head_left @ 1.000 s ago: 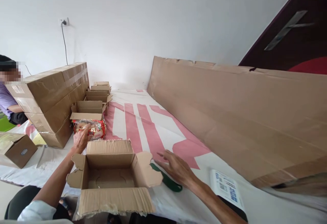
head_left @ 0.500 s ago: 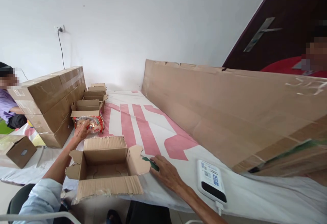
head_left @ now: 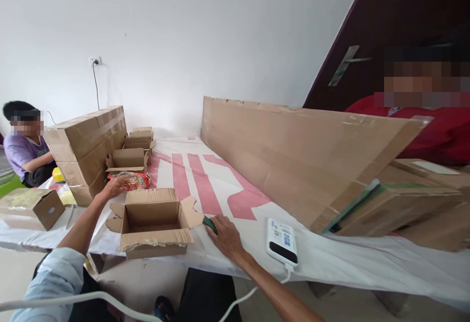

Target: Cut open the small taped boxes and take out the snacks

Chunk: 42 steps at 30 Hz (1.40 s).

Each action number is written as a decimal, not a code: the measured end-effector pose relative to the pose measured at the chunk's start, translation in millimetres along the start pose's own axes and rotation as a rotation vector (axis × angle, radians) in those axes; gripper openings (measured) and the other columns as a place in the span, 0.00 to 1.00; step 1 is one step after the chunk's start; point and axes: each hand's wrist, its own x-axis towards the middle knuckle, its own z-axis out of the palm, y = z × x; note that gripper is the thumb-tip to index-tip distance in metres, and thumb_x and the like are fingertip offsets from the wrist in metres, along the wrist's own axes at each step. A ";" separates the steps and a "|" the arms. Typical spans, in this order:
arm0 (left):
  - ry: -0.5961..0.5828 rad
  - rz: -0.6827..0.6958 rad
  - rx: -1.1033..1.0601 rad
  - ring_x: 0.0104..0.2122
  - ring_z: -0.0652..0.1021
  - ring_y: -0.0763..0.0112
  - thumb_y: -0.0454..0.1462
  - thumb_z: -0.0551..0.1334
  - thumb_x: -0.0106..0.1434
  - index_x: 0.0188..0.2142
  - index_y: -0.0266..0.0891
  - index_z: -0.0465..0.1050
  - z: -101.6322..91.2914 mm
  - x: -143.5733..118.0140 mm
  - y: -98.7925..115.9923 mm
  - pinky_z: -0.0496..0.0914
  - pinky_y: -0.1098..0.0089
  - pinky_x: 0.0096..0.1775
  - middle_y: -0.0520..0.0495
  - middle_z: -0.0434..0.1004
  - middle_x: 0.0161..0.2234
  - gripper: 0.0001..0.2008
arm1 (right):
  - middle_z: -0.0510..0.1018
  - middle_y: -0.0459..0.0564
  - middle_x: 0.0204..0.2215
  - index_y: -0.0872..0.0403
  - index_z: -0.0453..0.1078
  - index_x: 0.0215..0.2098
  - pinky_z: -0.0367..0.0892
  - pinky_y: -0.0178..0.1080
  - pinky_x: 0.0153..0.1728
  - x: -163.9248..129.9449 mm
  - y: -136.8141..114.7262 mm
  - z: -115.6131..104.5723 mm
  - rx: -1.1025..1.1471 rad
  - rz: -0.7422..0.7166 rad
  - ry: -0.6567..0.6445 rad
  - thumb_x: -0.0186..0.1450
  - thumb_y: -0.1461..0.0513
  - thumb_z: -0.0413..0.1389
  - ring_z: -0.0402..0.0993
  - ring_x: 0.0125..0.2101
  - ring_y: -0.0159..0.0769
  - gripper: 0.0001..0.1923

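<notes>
My left hand (head_left: pixel 114 186) reaches past the near box, its fingers curled over a red and clear plastic food packet (head_left: pixel 138 180). The packet lies between the near open cardboard box (head_left: pixel 157 239) and another open box behind it. My right hand (head_left: pixel 224 234) is closed round a green handle (head_left: pixel 210 224) at the near box's right flap. The working end of this green-handled tool is hidden, so its kind cannot be told. The near box stands with its flaps spread and no contents visible inside.
Several open boxes (head_left: pixel 128 158) line up behind the packet, beside stacked taped cartons (head_left: pixel 82 153). A closed carton (head_left: pixel 47 209) sits at left. A long cardboard panel (head_left: pixel 264 150) borders the right side. A white device (head_left: pixel 281 241) trails a cable. Two other people sit beyond.
The view has shifted, bringing more of both other people into sight. The packet now looks flatter under my left hand. My right hand still holds the green handle near the flap.
</notes>
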 end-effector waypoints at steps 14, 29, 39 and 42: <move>-0.046 -0.331 0.391 0.64 0.75 0.39 0.53 0.71 0.65 0.72 0.54 0.67 -5.2 22.7 20.8 0.73 0.51 0.58 0.34 0.69 0.66 0.38 | 0.79 0.53 0.42 0.50 0.75 0.42 0.64 0.44 0.45 2.9 -3.8 0.2 -0.016 0.026 -0.013 0.74 0.60 0.54 0.74 0.45 0.47 0.07; -0.037 -0.405 0.440 0.64 0.75 0.44 0.52 0.62 0.72 0.70 0.54 0.68 -10.2 27.4 25.2 0.74 0.54 0.56 0.36 0.71 0.65 0.29 | 0.80 0.54 0.44 0.51 0.75 0.43 0.63 0.44 0.47 5.5 -8.5 -7.3 0.005 0.062 -0.062 0.74 0.59 0.55 0.73 0.47 0.48 0.08; 0.042 -0.207 0.359 0.59 0.80 0.55 0.43 0.62 0.73 0.67 0.45 0.75 -58.7 5.0 65.8 0.71 0.63 0.61 0.40 0.79 0.61 0.24 | 0.79 0.54 0.44 0.51 0.76 0.43 0.62 0.44 0.47 6.5 -8.3 -4.5 -0.009 0.067 -0.050 0.74 0.59 0.55 0.73 0.48 0.48 0.08; 0.023 -0.036 0.208 0.55 0.82 0.56 0.48 0.61 0.74 0.60 0.43 0.82 -75.0 -22.5 97.7 0.73 0.63 0.59 0.42 0.83 0.58 0.21 | 0.79 0.54 0.44 0.51 0.76 0.44 0.62 0.44 0.47 6.5 -8.4 -6.4 -0.012 0.068 -0.064 0.74 0.59 0.54 0.73 0.48 0.48 0.08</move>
